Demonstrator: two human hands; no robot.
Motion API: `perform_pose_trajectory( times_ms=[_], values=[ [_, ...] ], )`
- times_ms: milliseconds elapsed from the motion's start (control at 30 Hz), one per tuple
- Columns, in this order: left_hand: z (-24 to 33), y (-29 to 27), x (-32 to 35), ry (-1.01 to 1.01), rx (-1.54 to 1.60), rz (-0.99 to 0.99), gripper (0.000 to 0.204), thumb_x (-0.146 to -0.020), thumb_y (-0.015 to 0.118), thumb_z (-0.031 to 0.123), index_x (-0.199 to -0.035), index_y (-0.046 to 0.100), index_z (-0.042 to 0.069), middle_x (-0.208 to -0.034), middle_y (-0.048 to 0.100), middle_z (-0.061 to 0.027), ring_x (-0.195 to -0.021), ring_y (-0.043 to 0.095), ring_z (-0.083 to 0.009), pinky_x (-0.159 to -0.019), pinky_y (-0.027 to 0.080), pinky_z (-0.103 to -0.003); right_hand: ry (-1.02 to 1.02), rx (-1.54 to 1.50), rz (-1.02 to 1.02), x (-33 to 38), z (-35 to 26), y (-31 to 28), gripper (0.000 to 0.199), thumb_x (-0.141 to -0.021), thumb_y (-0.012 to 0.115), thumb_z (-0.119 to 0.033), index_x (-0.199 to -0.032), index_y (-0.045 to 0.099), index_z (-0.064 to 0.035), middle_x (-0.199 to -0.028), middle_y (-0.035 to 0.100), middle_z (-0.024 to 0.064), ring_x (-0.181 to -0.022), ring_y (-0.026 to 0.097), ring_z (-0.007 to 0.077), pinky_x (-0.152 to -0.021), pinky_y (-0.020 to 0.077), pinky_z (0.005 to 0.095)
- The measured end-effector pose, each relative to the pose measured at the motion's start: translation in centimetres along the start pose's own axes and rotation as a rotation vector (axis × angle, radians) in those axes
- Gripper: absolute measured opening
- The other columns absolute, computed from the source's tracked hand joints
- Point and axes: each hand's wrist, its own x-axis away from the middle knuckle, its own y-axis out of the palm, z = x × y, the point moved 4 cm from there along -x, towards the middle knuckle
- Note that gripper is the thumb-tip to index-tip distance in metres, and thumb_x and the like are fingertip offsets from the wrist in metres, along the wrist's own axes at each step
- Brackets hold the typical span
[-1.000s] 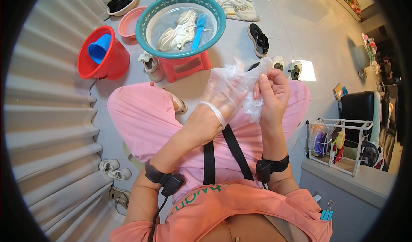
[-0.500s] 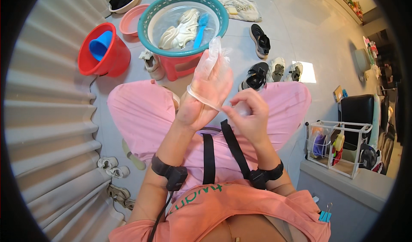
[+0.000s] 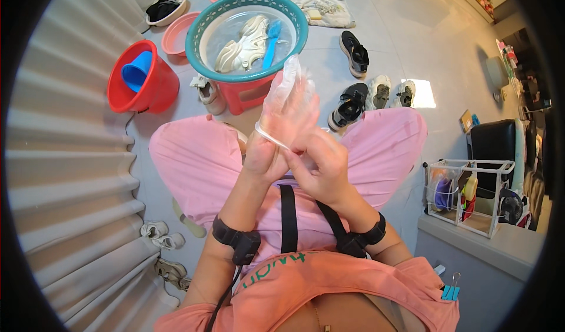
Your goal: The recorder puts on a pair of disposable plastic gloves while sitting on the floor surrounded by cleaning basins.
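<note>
A clear disposable glove [image 3: 292, 79] covers my left hand [image 3: 281, 117] down to the heel of the palm, its rolled cuff lying across the palm below the thumb. The fingers of that hand point up and stretched out, holding nothing. With thumb and fingers, my right hand [image 3: 322, 160] pinches the cuff's edge at the wrist side; it looks bare. Beyond my hands, a teal-rimmed basin [image 3: 199, 48] rests on a red stool [image 3: 240, 98]. Inside it a white sneaker [image 3: 246, 45] and a blue brush [image 3: 272, 45] lie in water.
At the left stands a red bucket [image 3: 162, 88] holding a blue scoop [image 3: 136, 72], beside a pale curtain [image 3: 70, 138]. Pink basins [image 3: 176, 35] sit farther back. Several shoes, including a black sneaker [image 3: 354, 55], are on the floor. A white rack [image 3: 465, 196] stands at the right.
My right hand has moved left and closer against my left wrist, drawing along the glove's cuff. The left hand has stayed nearly in place.
</note>
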Motion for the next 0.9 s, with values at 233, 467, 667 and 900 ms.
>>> perform_pose_trajectory(
  times_ms=[233,467,667,900],
  values=[
    [0.0,-0.2,-0.1,-0.027,-0.154,0.112,0.056,-0.101,0.049,0.023,-0.153,0.026,0.018,-0.156,0.029,-0.0061,-0.139,0.033,-0.0226,-0.114,0.031,-0.038,-0.022,-0.051,0.007,-0.9,-0.4,-0.2,0.018,-0.069,0.071,0.005,-0.082,0.06,-0.0022,-0.077,0.061,0.0095,-0.068,0.06,0.0236,-0.059,0.0461,0.0304],
    [-0.7,-1.7,-0.7,-0.003,-0.283,0.247,0.046,-0.099,0.054,0.018,-0.142,0.043,0.003,-0.14,0.049,-0.0109,-0.125,0.05,-0.0197,-0.104,0.041,-0.03,0.167,0.038,-0.019,-1.2,0.6,0.3,0.022,-0.071,0.069,0.004,-0.091,0.064,-0.001,-0.08,0.063,0.0096,-0.072,0.063,0.0196,-0.065,0.0498,0.0289],
    [-0.7,-2.7,-1.3,0.144,-0.545,0.274,0.047,-0.1,0.054,0.021,-0.141,0.042,-0.001,-0.139,0.05,-0.0115,-0.125,0.048,-0.0155,-0.103,0.039,-0.026,0.369,-0.225,0.011,-0.9,1.9,0.8,0.017,-0.076,0.067,0.001,-0.092,0.064,0.0017,-0.08,0.065,0.0067,-0.074,0.063,0.0132,-0.069,0.05,0.0261],
    [-0.4,-3.1,-2.4,-0.063,-0.652,0.17,0.07,-0.103,0.047,0.027,-0.154,0.004,0.007,-0.156,0.013,-0.0066,-0.139,0.018,-0.0137,-0.111,0.02,-0.027,0.506,-0.341,0.037,-0.5,1.6,0.6,0.016,-0.081,0.064,0.005,-0.098,0.062,0.0034,-0.091,0.063,0.0031,-0.085,0.058,0.0077,-0.078,0.0468,0.0222]
  ],
)
